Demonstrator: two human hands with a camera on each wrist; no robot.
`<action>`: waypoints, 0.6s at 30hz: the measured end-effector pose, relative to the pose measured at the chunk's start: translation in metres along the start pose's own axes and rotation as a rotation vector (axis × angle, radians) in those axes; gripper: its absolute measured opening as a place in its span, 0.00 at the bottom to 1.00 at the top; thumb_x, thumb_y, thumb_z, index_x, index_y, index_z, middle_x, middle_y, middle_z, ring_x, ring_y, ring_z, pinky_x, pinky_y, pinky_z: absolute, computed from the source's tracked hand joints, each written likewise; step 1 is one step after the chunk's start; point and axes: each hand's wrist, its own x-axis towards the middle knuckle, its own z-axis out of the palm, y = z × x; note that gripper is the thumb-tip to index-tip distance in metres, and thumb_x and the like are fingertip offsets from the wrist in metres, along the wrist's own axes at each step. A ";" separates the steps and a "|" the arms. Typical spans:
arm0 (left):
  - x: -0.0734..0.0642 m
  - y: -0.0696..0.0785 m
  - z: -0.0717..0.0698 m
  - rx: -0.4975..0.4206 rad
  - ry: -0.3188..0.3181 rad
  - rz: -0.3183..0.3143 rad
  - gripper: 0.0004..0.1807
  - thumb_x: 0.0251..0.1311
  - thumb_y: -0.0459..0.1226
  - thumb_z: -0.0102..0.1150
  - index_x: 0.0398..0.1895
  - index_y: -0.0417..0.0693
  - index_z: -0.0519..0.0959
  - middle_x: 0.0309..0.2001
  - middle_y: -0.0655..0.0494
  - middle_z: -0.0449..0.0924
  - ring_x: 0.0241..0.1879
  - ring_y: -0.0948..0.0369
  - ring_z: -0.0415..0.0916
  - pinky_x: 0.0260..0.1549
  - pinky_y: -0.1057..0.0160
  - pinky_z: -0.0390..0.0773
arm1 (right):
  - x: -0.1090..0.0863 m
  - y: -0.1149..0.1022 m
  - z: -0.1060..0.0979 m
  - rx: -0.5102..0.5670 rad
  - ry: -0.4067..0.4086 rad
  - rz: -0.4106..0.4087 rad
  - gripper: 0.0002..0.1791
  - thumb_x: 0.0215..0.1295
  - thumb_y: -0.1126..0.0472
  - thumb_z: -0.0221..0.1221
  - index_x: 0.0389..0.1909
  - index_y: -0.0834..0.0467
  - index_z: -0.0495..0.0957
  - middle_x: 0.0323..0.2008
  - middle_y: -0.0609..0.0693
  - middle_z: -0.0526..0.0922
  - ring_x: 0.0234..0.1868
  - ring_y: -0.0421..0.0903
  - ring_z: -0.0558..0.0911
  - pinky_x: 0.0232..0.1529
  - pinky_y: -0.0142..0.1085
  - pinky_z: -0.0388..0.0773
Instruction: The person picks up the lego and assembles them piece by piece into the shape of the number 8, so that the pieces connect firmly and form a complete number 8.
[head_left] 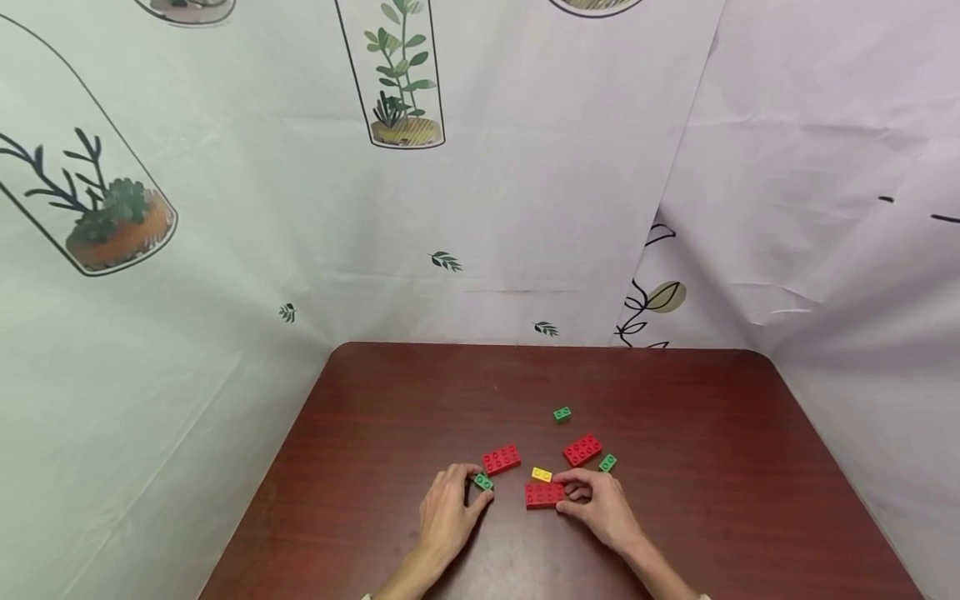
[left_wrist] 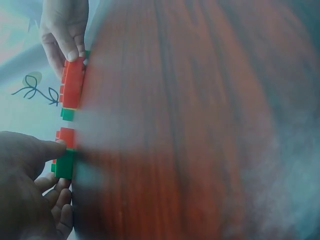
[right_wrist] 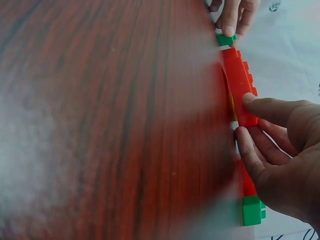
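My left hand (head_left: 446, 512) pinches a small green toy building brick (head_left: 483, 482) between thumb and forefinger, its studs facing up. The left wrist view has the thumb across that green brick (left_wrist: 64, 164) from the side. My right hand (head_left: 603, 508) grips the right end of a long red brick (head_left: 543, 496), thumb on the near side and fingers behind. In the right wrist view the thumb presses the side of this red brick (right_wrist: 237, 82). Just behind it lies a small yellow brick (head_left: 542, 474), partly hidden in the wrist views.
A second red brick (head_left: 502, 459) lies just behind the left hand's fingertips. A third red brick (head_left: 582, 450) sits farther right, with a green brick (head_left: 607, 462) beside it. Another green brick (head_left: 562, 414) is farther back on the brown table (head_left: 420, 392). Patterned cloth (head_left: 510, 208) hangs behind.
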 end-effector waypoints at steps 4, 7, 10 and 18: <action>0.000 0.001 0.000 0.002 -0.008 -0.011 0.20 0.53 0.44 0.83 0.48 0.56 0.85 0.44 0.62 0.85 0.42 0.61 0.80 0.37 0.56 0.82 | 0.001 0.000 0.002 0.015 0.019 0.006 0.19 0.53 0.75 0.77 0.46 0.62 0.88 0.34 0.49 0.87 0.35 0.39 0.85 0.37 0.31 0.85; 0.000 0.001 0.000 0.002 -0.012 -0.021 0.21 0.53 0.44 0.83 0.48 0.56 0.85 0.43 0.64 0.84 0.42 0.62 0.79 0.36 0.57 0.81 | 0.002 0.001 0.002 0.022 0.033 0.004 0.19 0.52 0.76 0.77 0.46 0.63 0.88 0.33 0.49 0.87 0.33 0.38 0.85 0.36 0.31 0.85; 0.000 0.001 -0.001 -0.003 -0.018 -0.031 0.21 0.53 0.45 0.83 0.49 0.57 0.84 0.41 0.65 0.84 0.41 0.63 0.78 0.35 0.59 0.80 | 0.003 0.003 0.003 0.019 0.042 0.005 0.19 0.51 0.77 0.77 0.45 0.64 0.88 0.32 0.49 0.87 0.32 0.37 0.84 0.35 0.30 0.84; 0.001 -0.002 0.000 -0.022 -0.020 -0.040 0.21 0.53 0.44 0.84 0.48 0.57 0.84 0.40 0.66 0.84 0.40 0.64 0.79 0.33 0.61 0.79 | 0.007 0.005 0.006 0.018 0.039 0.036 0.20 0.51 0.79 0.76 0.46 0.64 0.88 0.32 0.48 0.85 0.32 0.37 0.84 0.33 0.30 0.84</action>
